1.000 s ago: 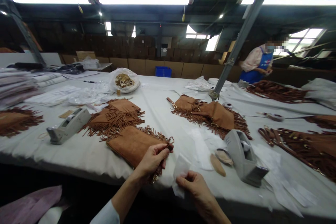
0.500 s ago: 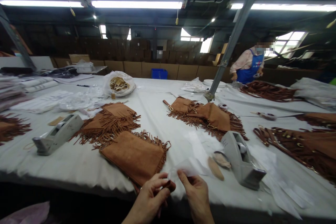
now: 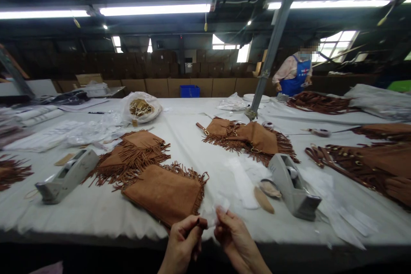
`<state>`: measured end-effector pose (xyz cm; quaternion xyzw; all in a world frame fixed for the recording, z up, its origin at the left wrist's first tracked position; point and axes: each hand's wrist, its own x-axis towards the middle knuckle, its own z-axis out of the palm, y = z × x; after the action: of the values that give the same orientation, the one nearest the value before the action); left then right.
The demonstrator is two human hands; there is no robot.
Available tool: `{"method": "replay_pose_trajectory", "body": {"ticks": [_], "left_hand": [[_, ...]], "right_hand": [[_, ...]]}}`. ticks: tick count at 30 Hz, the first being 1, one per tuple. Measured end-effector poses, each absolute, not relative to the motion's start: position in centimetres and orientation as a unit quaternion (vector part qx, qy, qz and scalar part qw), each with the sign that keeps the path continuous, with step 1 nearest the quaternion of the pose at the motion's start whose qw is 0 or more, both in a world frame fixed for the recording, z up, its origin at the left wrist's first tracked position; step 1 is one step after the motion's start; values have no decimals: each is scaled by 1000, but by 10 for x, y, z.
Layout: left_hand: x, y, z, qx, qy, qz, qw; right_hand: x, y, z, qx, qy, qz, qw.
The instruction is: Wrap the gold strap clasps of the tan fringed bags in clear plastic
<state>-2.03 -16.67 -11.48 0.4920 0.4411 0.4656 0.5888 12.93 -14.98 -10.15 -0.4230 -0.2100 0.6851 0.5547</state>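
Near the table's front edge, my left hand [image 3: 184, 239] pinches a brown leather strap [image 3: 201, 222], its folded end poking out past the fingertips. Beside it my right hand [image 3: 233, 233] is closed on a thin, whitish translucent sheet [image 3: 221, 206], which reaches toward the strap. Whether the sheet touches the strap is too blurred to tell. Just beyond my left hand lies a brown suede fringed bag [image 3: 163, 192], flat on the white cloth. Loose white sheets [image 3: 244, 184] and a tan oval piece [image 3: 263, 200] lie beyond my right hand.
Grey tape dispensers stand at left [image 3: 67, 175] and right [image 3: 293, 188]. More fringed bags lie behind [image 3: 138, 150], mid-table [image 3: 257, 137] and far right [image 3: 379, 162]. A metal post [image 3: 272, 47] rises from the table. A plastic bag [image 3: 141, 109] sits farther back. A person in a blue apron [image 3: 297, 77] stands beyond.
My right hand has turned and drawn lower, and less of the translucent sheet shows. My left hand still pinches the strap. The whole view has shifted slightly.
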Motion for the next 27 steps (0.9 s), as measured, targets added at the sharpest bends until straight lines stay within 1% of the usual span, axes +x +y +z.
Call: {"method": "replay_pose_trajectory", "body": {"ticks": [6,10,14,19,22,27], "left_hand": [[-21,-168,-114,497,429,488,575],[-24,-165,-113,477,446,482,584],[-23,-163,-119,460,447,495,586],[-25,-159,-122,426,465,507,588],[-28,-159,-119,465,482,477,569],[-28,-161,-108,555,482,463,496]], "right_hand": [[126,-155,-95,-374,-116,721,572],[129,-160,-95,-364,-114,737,557],[131,-159,-102,-383,-93,724,566],[135,-151,-104,-408,-120,680,597],[135,-148,-100,-412,-123,674,601],[131,-147,-95,-413,-125,661,614]]}}
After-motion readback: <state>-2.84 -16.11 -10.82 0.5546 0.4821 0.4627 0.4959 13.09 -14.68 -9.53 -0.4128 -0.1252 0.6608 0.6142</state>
